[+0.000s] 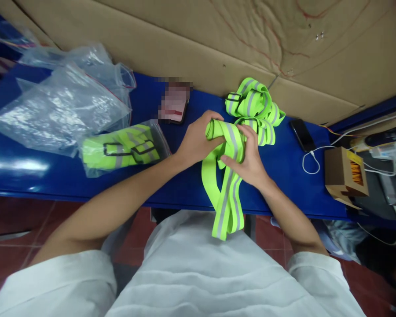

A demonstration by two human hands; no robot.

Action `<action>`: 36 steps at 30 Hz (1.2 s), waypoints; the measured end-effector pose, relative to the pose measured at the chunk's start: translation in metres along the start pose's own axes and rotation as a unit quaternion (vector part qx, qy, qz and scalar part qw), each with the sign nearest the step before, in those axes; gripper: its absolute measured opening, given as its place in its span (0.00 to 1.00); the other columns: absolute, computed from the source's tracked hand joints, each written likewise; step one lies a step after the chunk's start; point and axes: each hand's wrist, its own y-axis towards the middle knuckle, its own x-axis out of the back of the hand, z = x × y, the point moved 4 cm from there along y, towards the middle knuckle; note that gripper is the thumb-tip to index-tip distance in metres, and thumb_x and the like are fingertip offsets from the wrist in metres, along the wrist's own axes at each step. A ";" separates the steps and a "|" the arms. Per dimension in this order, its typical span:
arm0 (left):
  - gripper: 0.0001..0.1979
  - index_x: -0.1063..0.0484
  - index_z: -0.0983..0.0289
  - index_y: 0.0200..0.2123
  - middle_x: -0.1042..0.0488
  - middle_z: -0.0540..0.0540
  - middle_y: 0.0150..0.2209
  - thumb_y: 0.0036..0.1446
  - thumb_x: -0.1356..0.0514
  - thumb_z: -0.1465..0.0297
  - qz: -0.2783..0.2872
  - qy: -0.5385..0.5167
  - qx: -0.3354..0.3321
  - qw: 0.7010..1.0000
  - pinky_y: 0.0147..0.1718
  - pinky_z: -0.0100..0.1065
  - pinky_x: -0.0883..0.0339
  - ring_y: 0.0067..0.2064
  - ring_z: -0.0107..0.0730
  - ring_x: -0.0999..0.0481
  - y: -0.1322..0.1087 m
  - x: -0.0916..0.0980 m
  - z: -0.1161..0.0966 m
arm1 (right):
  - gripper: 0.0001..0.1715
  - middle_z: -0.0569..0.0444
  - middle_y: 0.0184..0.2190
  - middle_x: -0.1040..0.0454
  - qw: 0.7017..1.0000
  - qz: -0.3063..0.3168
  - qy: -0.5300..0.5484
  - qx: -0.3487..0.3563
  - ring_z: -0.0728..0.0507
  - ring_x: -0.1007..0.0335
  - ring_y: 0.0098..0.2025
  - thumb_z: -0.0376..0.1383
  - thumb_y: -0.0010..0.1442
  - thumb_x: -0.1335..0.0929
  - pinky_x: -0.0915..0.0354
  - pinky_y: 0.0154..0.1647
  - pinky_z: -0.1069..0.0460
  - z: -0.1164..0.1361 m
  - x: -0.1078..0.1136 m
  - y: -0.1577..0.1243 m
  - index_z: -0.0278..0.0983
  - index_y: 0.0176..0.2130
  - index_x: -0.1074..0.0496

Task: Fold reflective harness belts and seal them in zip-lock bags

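Observation:
Between my hands is a neon-yellow reflective strap (225, 187) with a grey stripe, partly rolled up. My left hand (199, 140) is closed around the rolled end. On the other side, my right hand (249, 160) grips the folded layers, its thumb across the front. Loose loops of the strap hang over the table's front edge toward my lap. Just behind my hands lies a pile of similar straps (252, 103) with black buckles. Left of my hands, a clear bag holds a folded strap (120, 149) with black buckles.
Several clear zip bags (66, 97) are heaped on the left of the blue table (26, 169). A phone (175, 103) lies near the cardboard wall (171, 46). Toward the right are a black phone (302, 134), a white cable (312, 154) and an open cardboard box (338, 171).

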 end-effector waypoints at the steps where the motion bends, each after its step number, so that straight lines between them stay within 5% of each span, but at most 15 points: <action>1: 0.20 0.30 0.60 0.51 0.23 0.54 0.52 0.54 0.37 0.74 -0.007 0.006 -0.014 1.000 0.58 0.42 0.32 0.55 0.42 0.24 -0.003 -0.001 -0.004 | 0.54 0.41 0.73 0.53 0.999 0.005 -0.026 0.023 0.27 0.61 0.79 0.52 0.55 0.22 0.53 0.77 0.27 0.005 -0.006 -0.004 0.46 0.68 0.47; 6: 0.30 0.35 0.61 0.59 0.28 0.60 0.57 0.51 0.39 0.76 0.018 0.013 -0.055 0.998 0.61 0.45 0.34 0.59 0.45 0.27 -0.010 -0.008 -0.011 | 0.50 0.38 0.73 0.57 0.998 -0.001 -0.057 0.034 0.28 0.66 0.79 0.42 0.58 0.25 0.54 0.77 0.26 0.002 -0.018 -0.012 0.44 0.68 0.52; 10: 0.26 0.34 0.60 0.59 0.27 0.59 0.58 0.59 0.34 0.63 0.058 -0.034 -0.022 0.997 0.59 0.43 0.33 0.57 0.43 0.26 -0.001 -0.006 -0.001 | 0.44 0.41 0.65 0.42 0.999 0.029 0.024 -0.022 0.29 0.46 0.73 0.35 0.52 0.26 0.44 0.73 0.29 -0.013 -0.003 -0.002 0.43 0.62 0.47; 13: 0.24 0.30 0.60 0.55 0.24 0.57 0.53 0.64 0.37 0.51 0.074 -0.067 0.038 0.994 0.51 0.39 0.30 0.49 0.39 0.24 0.007 -0.004 0.012 | 0.39 0.50 0.52 0.31 0.981 0.078 0.139 -0.109 0.36 0.29 0.57 0.35 0.52 0.28 0.29 0.60 0.36 -0.019 0.005 0.004 0.44 0.58 0.45; 16: 0.25 0.26 0.60 0.50 0.23 0.54 0.44 0.69 0.46 0.46 0.082 -0.093 0.081 0.989 0.45 0.36 0.31 0.43 0.35 0.25 0.011 -0.004 0.021 | 0.36 0.56 0.45 0.30 0.955 0.075 0.239 -0.158 0.40 0.26 0.47 0.33 0.50 0.29 0.25 0.51 0.42 -0.018 0.007 0.007 0.46 0.55 0.42; 19: 0.21 0.28 0.59 0.53 0.25 0.53 0.45 0.68 0.44 0.50 0.120 -0.127 0.102 0.979 0.44 0.35 0.31 0.44 0.34 0.25 0.011 -0.004 0.022 | 0.35 0.57 0.45 0.29 0.941 0.064 0.281 -0.178 0.40 0.26 0.46 0.33 0.48 0.30 0.26 0.52 0.41 -0.019 0.005 0.007 0.46 0.54 0.41; 25: 0.31 0.36 0.55 0.56 0.30 0.50 0.46 0.47 0.37 0.72 0.244 -0.149 0.039 0.957 0.35 0.32 0.33 0.39 0.32 0.28 0.008 -0.003 0.014 | 0.33 0.56 0.48 0.29 0.959 0.021 0.236 -0.156 0.37 0.33 0.57 0.33 0.47 0.31 0.36 0.66 0.37 -0.024 0.009 0.009 0.45 0.53 0.36; 30: 0.31 0.38 0.58 0.55 0.28 0.53 0.50 0.46 0.34 0.69 0.162 -0.103 0.007 0.981 0.40 0.35 0.30 0.41 0.34 0.26 0.008 -0.006 0.014 | 0.37 0.51 0.56 0.31 0.984 0.072 0.135 -0.094 0.35 0.34 0.63 0.42 0.58 0.27 0.36 0.67 0.36 -0.014 0.004 0.006 0.45 0.61 0.42; 34: 0.27 0.35 0.61 0.55 0.26 0.57 0.54 0.51 0.36 0.70 0.100 -0.037 -0.021 0.994 0.55 0.42 0.32 0.53 0.43 0.24 0.001 -0.009 0.003 | 0.58 0.42 0.74 0.54 0.997 0.077 0.016 0.003 0.29 0.61 0.79 0.52 0.53 0.22 0.52 0.77 0.31 0.000 -0.009 -0.004 0.46 0.70 0.52; 36: 0.25 0.34 0.61 0.54 0.25 0.58 0.54 0.52 0.36 0.71 0.083 -0.006 -0.029 0.996 0.56 0.43 0.32 0.55 0.45 0.24 -0.003 -0.011 -0.002 | 0.61 0.41 0.76 0.62 0.997 0.071 -0.025 0.020 0.29 0.71 0.80 0.51 0.53 0.21 0.56 0.78 0.28 0.002 -0.016 -0.009 0.46 0.71 0.54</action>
